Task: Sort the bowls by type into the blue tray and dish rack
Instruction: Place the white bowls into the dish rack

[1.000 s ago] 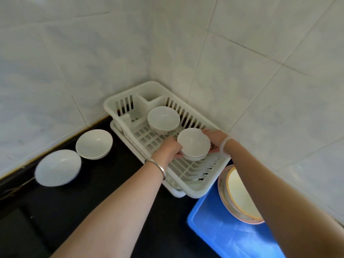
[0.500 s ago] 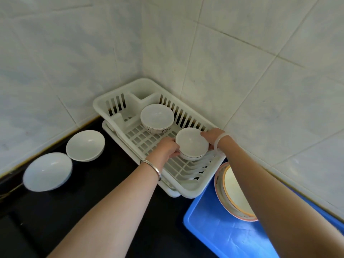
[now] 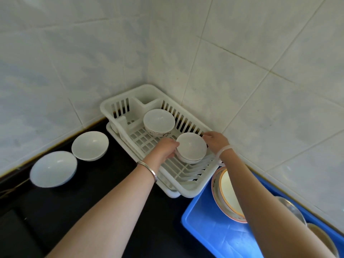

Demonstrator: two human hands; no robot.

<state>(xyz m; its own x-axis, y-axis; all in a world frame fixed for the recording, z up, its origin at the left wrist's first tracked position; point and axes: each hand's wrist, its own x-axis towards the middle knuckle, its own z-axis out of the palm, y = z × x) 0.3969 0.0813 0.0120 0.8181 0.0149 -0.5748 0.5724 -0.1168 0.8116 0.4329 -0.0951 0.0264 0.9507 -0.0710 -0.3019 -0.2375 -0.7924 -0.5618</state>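
The small white bowl (image 3: 191, 147) sits upright in the dish rack (image 3: 188, 190), near its right edge, between both hands. The left hand (image 3: 166, 148) curls its fingers round the bowl's left side. The right hand (image 3: 216, 141) grips the opposite rim with bent fingers. A patterned bowl (image 3: 159, 120) stands toward the rack's far corner. A wide white bowl (image 3: 90, 145) and a paler wide bowl (image 3: 54, 168) sit along the back edge of the worktop (image 3: 104, 175). The blue tray (image 3: 214, 226) holds an orange-rimmed dish (image 3: 223, 194).

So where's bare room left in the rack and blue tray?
Dish rack: bare grid left of the far bowl and the held small bowl. Blue tray: open floor at its near left corner. Crowded along the tray's wall side, with nested bowls.
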